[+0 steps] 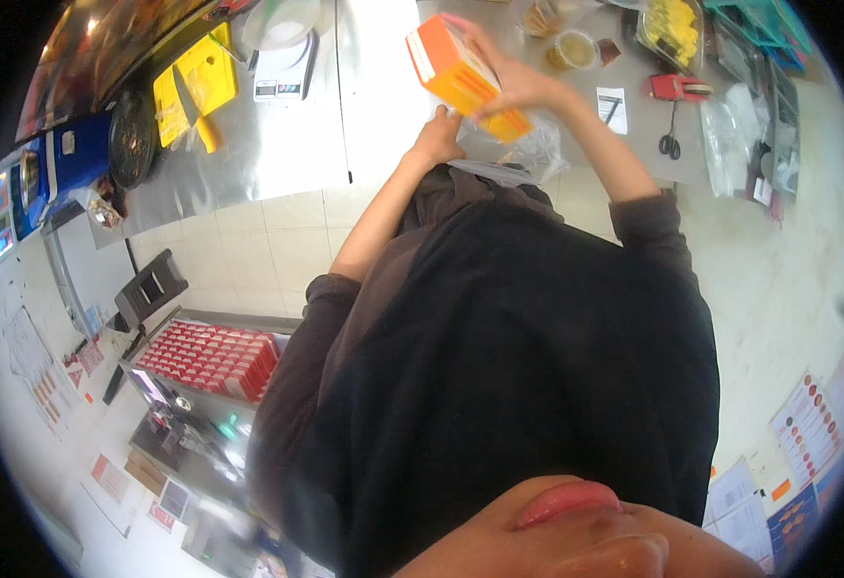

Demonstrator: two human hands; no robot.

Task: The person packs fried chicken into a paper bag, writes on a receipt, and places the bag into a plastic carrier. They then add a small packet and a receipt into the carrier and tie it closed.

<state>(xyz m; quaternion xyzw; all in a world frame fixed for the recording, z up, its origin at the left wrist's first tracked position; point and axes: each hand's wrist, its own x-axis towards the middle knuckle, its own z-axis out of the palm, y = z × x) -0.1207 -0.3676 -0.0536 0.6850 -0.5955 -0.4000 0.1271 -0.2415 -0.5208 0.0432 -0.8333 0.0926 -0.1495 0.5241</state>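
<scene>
My right hand (512,83) grips an orange, yellow and white cardboard box (458,76), held tilted over the front edge of a steel worktable (277,148). Below and left of the box, my left hand (440,137) is at the table edge, close to a clear plastic bag (537,148). Part of that bag lies behind the box. Whether the left fingers pinch the bag cannot be made out. Right of the box stands a round clear tub (572,50) with yellowish contents.
Left on the table are a yellow cutting board (220,72), a knife (194,112) and a digital kitchen scale (285,68). To the right lie scissors (671,137), a red tape dispenser (678,88), a printed slip (612,108) and a container of yellow food (671,32).
</scene>
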